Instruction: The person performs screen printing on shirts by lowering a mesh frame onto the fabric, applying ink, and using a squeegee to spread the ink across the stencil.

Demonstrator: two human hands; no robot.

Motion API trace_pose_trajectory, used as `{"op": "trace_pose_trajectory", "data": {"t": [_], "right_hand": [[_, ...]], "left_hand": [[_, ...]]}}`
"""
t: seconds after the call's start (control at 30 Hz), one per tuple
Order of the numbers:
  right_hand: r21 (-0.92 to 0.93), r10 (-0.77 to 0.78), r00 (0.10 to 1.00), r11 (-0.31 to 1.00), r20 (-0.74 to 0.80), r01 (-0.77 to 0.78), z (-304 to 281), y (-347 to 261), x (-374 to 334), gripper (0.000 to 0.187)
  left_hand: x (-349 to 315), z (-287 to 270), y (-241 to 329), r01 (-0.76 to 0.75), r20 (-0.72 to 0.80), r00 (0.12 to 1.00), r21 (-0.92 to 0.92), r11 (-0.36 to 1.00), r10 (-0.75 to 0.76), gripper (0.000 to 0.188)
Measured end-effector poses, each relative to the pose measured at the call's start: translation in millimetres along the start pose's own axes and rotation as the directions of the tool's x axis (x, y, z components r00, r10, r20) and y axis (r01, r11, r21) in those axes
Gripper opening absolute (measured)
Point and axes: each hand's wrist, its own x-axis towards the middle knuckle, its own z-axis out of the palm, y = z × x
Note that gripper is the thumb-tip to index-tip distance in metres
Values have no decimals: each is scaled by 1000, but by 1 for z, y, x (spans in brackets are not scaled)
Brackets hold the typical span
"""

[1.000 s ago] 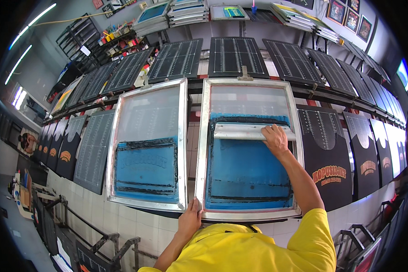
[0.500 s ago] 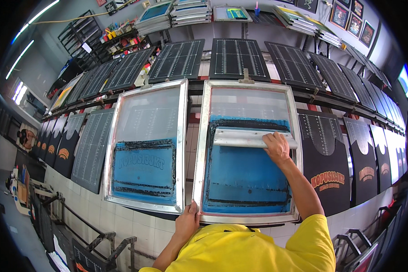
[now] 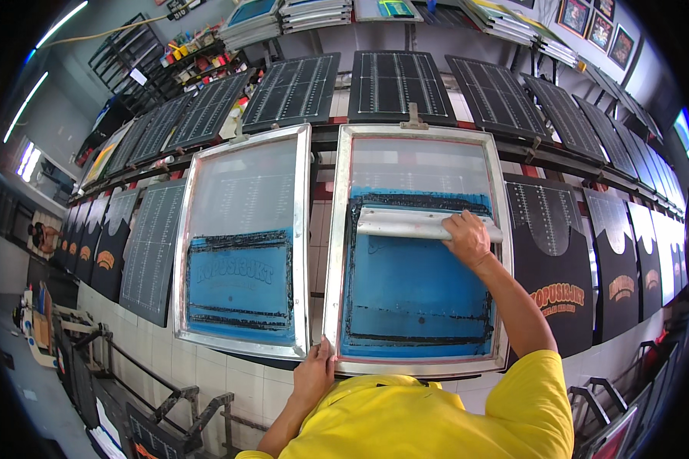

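Note:
My right hand [image 3: 469,236] is wrapped round the right part of a long silver squeegee [image 3: 402,224]. The squeegee lies crosswise on the blue mesh of a screen printing frame [image 3: 505,321], just below a thick band of black ink [image 3: 421,201]. Smears of the same ink run down the mesh's sides and across its lower part. With fingers closed, my left hand [image 3: 315,373] grips the lower left corner of that aluminium frame. A second screen frame [image 3: 305,252], its blue stencil streaked with black, stands close on the left.
Black ruled platens [image 3: 396,84] line the far side of the rack. Dark printed shirts [image 3: 555,298] lie on platens at the right, and more at the left. Stacked screens [image 3: 314,15] sit on a shelf behind. Metal brackets [image 3: 199,413] jut out at the lower left.
The whole view has shifted slightly, raising the frames in the picture. My right hand still holds the squeegee near the top of the blue area, and my left hand stays at the frame's corner.

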Motion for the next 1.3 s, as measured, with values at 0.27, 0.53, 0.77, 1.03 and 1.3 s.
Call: {"op": "trace_pose_trajectory", "data": {"t": [0.27,0.53,0.77,1.03,1.3], "right_hand": [[129,88,947,983,309,-133,-19,40,60,29],[307,31,775,908,631,-286,-2,94,119,37],[166,91,345,745,934,-646,4,96,135,51],[130,24,173,561,985,-818,-18,66,100,47],[84,12,109,555,994,-828,-42,34,62,45]], "left_hand": [[0,4,-2,18,3,1000,-15,1000,-17,54],[-1,4,0,23,-36,999,-78,997,-26,56],[-3,2,-1,-1,-51,999,-76,997,-3,55],[-1,6,-8,-37,-63,997,-54,998,33,58],[-9,-9,-20,-65,55,996,-139,988,74,60]]}}
